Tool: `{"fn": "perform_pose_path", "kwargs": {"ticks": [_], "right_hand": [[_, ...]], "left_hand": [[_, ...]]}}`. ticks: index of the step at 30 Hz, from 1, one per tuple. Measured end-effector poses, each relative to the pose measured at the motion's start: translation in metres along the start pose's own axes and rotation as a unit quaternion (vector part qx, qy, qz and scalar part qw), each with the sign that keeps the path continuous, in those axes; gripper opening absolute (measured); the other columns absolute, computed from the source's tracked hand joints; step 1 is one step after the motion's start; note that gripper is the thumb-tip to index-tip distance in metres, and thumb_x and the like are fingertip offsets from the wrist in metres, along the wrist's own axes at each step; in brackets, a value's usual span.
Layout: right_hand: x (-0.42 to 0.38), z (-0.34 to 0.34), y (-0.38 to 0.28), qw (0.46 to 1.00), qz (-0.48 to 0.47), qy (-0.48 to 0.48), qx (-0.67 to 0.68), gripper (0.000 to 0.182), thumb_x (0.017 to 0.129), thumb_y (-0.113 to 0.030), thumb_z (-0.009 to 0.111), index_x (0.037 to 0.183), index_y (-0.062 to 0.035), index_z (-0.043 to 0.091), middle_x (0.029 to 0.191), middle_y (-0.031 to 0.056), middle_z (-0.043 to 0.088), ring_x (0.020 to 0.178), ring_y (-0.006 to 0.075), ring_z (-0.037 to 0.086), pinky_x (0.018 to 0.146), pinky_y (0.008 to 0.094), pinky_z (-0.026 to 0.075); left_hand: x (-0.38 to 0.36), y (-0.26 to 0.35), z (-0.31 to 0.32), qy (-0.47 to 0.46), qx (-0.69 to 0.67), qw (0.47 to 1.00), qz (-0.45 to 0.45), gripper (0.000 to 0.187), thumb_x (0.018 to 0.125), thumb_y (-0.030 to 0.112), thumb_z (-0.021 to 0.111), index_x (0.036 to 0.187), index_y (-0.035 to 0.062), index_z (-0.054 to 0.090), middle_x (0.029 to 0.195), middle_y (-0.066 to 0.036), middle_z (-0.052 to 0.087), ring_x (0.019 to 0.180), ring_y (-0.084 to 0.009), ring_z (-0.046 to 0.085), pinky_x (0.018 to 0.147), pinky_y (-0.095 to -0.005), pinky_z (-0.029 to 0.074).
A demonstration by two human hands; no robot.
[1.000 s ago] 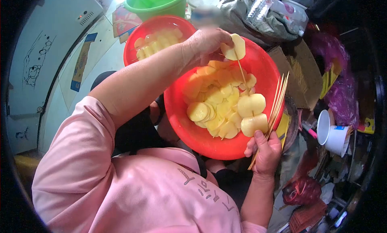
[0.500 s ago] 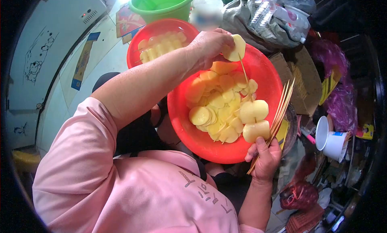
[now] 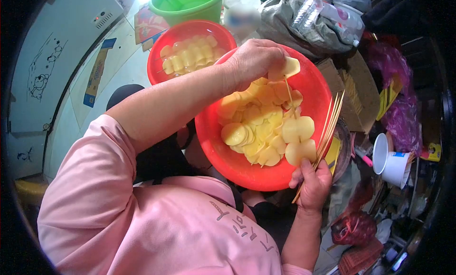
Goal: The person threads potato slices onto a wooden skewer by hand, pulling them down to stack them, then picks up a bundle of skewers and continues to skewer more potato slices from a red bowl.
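My left hand [image 3: 261, 58] pinches a pale yellow potato slice [image 3: 290, 68] at the upper tip of a bamboo skewer [image 3: 289, 96]. Lower on that skewer sit two potato slices [image 3: 299, 129], spaced close together. My right hand [image 3: 311, 182] is closed around the skewer's lower end and a bundle of bare bamboo skewers [image 3: 334, 120], which fan out up and to the right. Beneath both hands lies a red basin [image 3: 216, 163] with a heap of potato slices [image 3: 256, 125] in it; my left hand covers part of its far rim.
Behind is a smaller red basin [image 3: 154, 61] with skewered slices, then a green tub [image 3: 187, 11]. A grey sack [image 3: 280, 30] with plastic bottles, a cardboard box [image 3: 368, 92], and white cups [image 3: 380, 154] line the right. A white cabinet [image 3: 47, 51] stands left.
My left hand has come down and slightly right with its potato slice, which has tilted against the skewer tip. My right hand holds nearly the same place.
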State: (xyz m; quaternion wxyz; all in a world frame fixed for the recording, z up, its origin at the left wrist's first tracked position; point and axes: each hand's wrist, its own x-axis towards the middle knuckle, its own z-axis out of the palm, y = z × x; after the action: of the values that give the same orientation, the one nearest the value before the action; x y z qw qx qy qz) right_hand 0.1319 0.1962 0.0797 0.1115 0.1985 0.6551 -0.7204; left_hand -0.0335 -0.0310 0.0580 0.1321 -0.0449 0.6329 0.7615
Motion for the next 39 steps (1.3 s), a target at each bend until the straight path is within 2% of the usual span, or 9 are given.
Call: {"fn": "perform_pose_path", "kwargs": {"ticks": [14, 18, 27, 30, 33, 34, 36, 37, 39], "right_hand": [[0.0, 0.0, 0.003, 0.999, -0.009, -0.036, 0.027, 0.016, 0.086, -0.012, 0.061, 0.097, -0.0003, 0.056, 0.061, 0.0056, 0.057, 0.043, 0.011, 0.05, 0.04, 0.0212, 0.041], [0.002, 0.002, 0.004, 0.999, 0.006, -0.021, 0.026, 0.017, 0.086, -0.012, 0.061, 0.098, -0.001, 0.055, 0.062, 0.0052, 0.057, 0.043, 0.0109, 0.05, 0.04, 0.021, 0.041], [0.004, -0.001, 0.003, 0.999, 0.0, -0.016, 0.038, 0.016, 0.087, -0.013, 0.06, 0.097, -0.0017, 0.055, 0.061, 0.0043, 0.056, 0.042, 0.0102, 0.048, 0.04, 0.0212, 0.041], [0.005, -0.007, 0.002, 0.999, -0.001, -0.001, 0.053, 0.015, 0.087, -0.013, 0.06, 0.096, -0.0017, 0.055, 0.061, 0.0041, 0.056, 0.042, 0.0101, 0.048, 0.04, 0.021, 0.041], [0.006, -0.008, -0.002, 0.998, -0.006, 0.012, 0.069, 0.014, 0.088, -0.013, 0.059, 0.095, -0.0016, 0.055, 0.06, 0.0038, 0.055, 0.042, 0.0101, 0.048, 0.039, 0.021, 0.041], [0.006, -0.008, -0.003, 0.997, -0.012, 0.013, 0.075, 0.014, 0.088, -0.013, 0.058, 0.095, -0.0015, 0.055, 0.06, 0.0037, 0.055, 0.042, 0.0102, 0.048, 0.039, 0.0211, 0.04], [0.007, -0.01, -0.003, 0.997, -0.009, 0.016, 0.081, 0.014, 0.088, -0.013, 0.058, 0.095, -0.0015, 0.055, 0.06, 0.0037, 0.055, 0.043, 0.0101, 0.048, 0.039, 0.0213, 0.04], [0.007, -0.012, -0.003, 0.996, -0.006, 0.019, 0.087, 0.014, 0.088, -0.013, 0.058, 0.095, -0.0016, 0.055, 0.06, 0.0038, 0.055, 0.043, 0.01, 0.048, 0.039, 0.0215, 0.04], [0.006, -0.012, -0.005, 0.996, -0.004, 0.018, 0.084, 0.014, 0.088, -0.013, 0.058, 0.096, -0.0015, 0.055, 0.06, 0.0037, 0.055, 0.043, 0.0099, 0.048, 0.039, 0.0215, 0.04]], "left_hand": [[-0.005, 0.005, 0.002, -0.017, -0.102, 0.987, -0.119, 0.02, 0.085, 0.016, 0.061, 0.099, 0.0015, 0.06, 0.092, -0.01, 0.065, 0.079, -0.0201, 0.065, 0.066, -0.0344, 0.056], [-0.019, -0.007, 0.017, -0.109, -0.021, 0.98, -0.164, 0.021, 0.084, 0.016, 0.064, 0.09, -0.0032, 0.06, 0.086, -0.013, 0.064, 0.072, -0.0222, 0.066, 0.058, -0.0291, 0.058], [-0.014, -0.007, 0.024, -0.131, 0.053, 0.976, -0.166, 0.023, 0.086, 0.025, 0.063, 0.089, 0.0019, 0.06, 0.08, -0.007, 0.064, 0.067, -0.0177, 0.064, 0.057, -0.0304, 0.055], [0.001, -0.007, 0.018, -0.072, 0.073, 0.984, -0.146, 0.023, 0.087, 0.025, 0.061, 0.089, 0.0019, 0.06, 0.078, -0.007, 0.063, 0.064, -0.0174, 0.064, 0.053, -0.0299, 0.053], [0.023, -0.032, 0.006, -0.071, 0.361, 0.929, -0.05, 0.024, 0.086, 0.024, 0.055, 0.086, 0.0004, 0.062, 0.075, -0.011, 0.064, 0.065, -0.0197, 0.065, 0.055, -0.0347, 0.053], [0.027, -0.047, 0.005, -0.073, 0.361, 0.928, -0.049, 0.024, 0.086, 0.024, 0.055, 0.086, 0.0004, 0.062, 0.075, -0.011, 0.064, 0.065, -0.0197, 0.065, 0.055, -0.0347, 0.053], [0.024, -0.054, 0.01, -0.075, 0.632, 0.769, 0.055, 0.024, 0.083, 0.022, 0.051, 0.088, 0.0018, 0.064, 0.082, -0.015, 0.067, 0.072, -0.0266, 0.067, 0.062, -0.0408, 0.053], [0.024, -0.057, 0.017, -0.094, 0.657, 0.747, -0.032, 0.022, 0.077, 0.017, 0.053, 0.091, 0.006, 0.067, 0.092, -0.013, 0.068, 0.089, -0.0255, 0.066, 0.073, -0.0382, 0.053], [0.025, -0.064, 0.022, -0.112, 0.679, 0.724, -0.046, 0.022, 0.077, 0.017, 0.054, 0.091, 0.0073, 0.068, 0.093, -0.013, 0.068, 0.088, -0.0258, 0.066, 0.073, -0.0382, 0.053]]}}
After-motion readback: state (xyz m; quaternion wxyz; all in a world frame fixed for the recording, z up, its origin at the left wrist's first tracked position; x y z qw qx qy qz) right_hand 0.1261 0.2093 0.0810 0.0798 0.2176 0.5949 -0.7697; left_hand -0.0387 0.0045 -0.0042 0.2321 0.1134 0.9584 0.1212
